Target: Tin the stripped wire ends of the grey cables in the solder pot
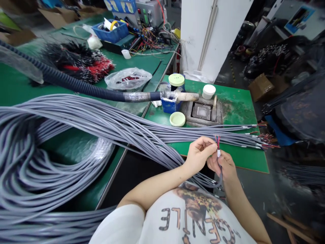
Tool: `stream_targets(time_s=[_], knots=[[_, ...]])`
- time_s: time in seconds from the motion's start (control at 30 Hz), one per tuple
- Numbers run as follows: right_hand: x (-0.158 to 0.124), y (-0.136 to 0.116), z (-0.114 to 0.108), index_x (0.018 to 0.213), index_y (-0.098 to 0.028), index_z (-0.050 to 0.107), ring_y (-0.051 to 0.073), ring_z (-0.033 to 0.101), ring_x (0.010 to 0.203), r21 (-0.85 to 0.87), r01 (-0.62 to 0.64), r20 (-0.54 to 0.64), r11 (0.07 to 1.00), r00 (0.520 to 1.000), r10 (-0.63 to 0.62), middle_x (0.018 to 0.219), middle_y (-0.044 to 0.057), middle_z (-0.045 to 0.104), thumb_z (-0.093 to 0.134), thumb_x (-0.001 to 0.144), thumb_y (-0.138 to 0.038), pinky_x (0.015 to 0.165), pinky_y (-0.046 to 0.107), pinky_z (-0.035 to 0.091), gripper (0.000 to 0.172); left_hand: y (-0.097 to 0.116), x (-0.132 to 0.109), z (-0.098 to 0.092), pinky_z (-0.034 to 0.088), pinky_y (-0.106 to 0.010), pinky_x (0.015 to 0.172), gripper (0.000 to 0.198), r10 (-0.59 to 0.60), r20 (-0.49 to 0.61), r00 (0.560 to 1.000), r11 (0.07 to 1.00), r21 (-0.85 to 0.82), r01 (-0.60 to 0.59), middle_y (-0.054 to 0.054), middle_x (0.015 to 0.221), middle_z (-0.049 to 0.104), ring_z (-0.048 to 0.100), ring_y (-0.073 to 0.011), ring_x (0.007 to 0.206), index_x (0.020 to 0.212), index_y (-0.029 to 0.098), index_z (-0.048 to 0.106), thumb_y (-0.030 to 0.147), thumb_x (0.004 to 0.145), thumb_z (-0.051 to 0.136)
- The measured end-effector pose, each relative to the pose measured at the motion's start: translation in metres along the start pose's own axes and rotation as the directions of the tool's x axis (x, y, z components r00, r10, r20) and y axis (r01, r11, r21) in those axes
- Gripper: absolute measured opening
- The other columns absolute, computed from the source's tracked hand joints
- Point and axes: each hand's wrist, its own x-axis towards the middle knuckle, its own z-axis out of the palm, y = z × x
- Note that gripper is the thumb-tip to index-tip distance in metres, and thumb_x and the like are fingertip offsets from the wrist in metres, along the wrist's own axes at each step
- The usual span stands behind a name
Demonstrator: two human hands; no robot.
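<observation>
My right hand [223,166] is closed round a single grey cable [220,176], held upright so its stripped end with thin red and blue wires [217,140] points up. My left hand [199,154] is closed in a pinch beside that end, fingertips touching the cable just below the coloured wires. Both hands hover above the front edge of the small green table [243,101]. A thick bundle of grey cables [101,125] runs from a big coil at the left across the table, its stripped ends [264,139] lying at the right.
A metal solder pot [202,111] sits on the small table with a blue container [169,101], a green lid [177,119] and white jars. A dark corrugated hose [83,87] reaches to it. Black and red wire bundles [81,62] and a plastic bag lie on the big table behind.
</observation>
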Motion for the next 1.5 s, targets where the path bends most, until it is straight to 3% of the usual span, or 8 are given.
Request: stream_targets(time_s=[0.5, 0.73, 0.97, 1.5], knots=[[0.001, 0.003, 0.010, 0.071, -0.020, 0.055, 0.006, 0.021, 0.031, -0.026, -0.056, 0.080, 0.998, 0.995, 0.058, 0.034, -0.010, 0.031, 0.057, 0.082, -0.056, 0.040, 0.022, 0.025, 0.037, 0.010, -0.008, -0.016, 0.043, -0.020, 0.057, 0.022, -0.008, -0.043, 0.999, 0.992, -0.128, 0.003, 0.002, 0.061, 0.060, 0.050, -0.0065, 0.054, 0.077, 0.015, 0.066, 0.032, 0.068, 0.076], [0.004, 0.001, 0.015, 0.073, -0.018, 0.058, 0.006, 0.022, 0.032, 0.022, -0.083, 0.169, 0.996, 0.982, 0.078, 0.034, -0.009, 0.034, 0.060, 0.082, -0.049, 0.040, 0.022, 0.025, 0.033, 0.013, -0.007, -0.028, 0.043, -0.020, 0.056, 0.022, -0.060, 0.011, 0.998, 0.991, -0.118, 0.060, 0.002, 0.062, 0.060, 0.051, -0.0068, 0.054, 0.082, 0.015, 0.069, 0.030, 0.067, 0.076], [0.004, 0.004, 0.015, 0.070, -0.019, 0.057, 0.006, 0.022, 0.031, -0.034, -0.126, 0.124, 0.991, 0.984, 0.130, 0.033, -0.010, 0.033, 0.062, 0.079, -0.056, 0.040, 0.022, 0.026, 0.039, 0.015, -0.005, -0.034, 0.043, -0.019, 0.054, 0.021, -0.115, 0.049, 0.992, 0.984, -0.128, 0.120, 0.002, 0.059, 0.060, 0.050, -0.0063, 0.051, 0.074, 0.015, 0.065, 0.030, 0.065, 0.077], [0.005, 0.004, 0.020, 0.078, -0.017, 0.064, 0.006, 0.027, 0.034, 0.028, 0.032, 0.042, 0.999, 0.999, -0.033, 0.037, -0.008, 0.039, 0.058, 0.087, -0.039, 0.042, 0.022, 0.026, 0.024, 0.001, -0.004, -0.037, 0.046, -0.022, 0.064, 0.019, -0.096, -0.016, 0.995, 0.984, -0.152, 0.092, -0.001, 0.069, 0.070, 0.060, -0.0097, 0.063, 0.080, 0.014, 0.071, 0.030, 0.072, 0.075]])
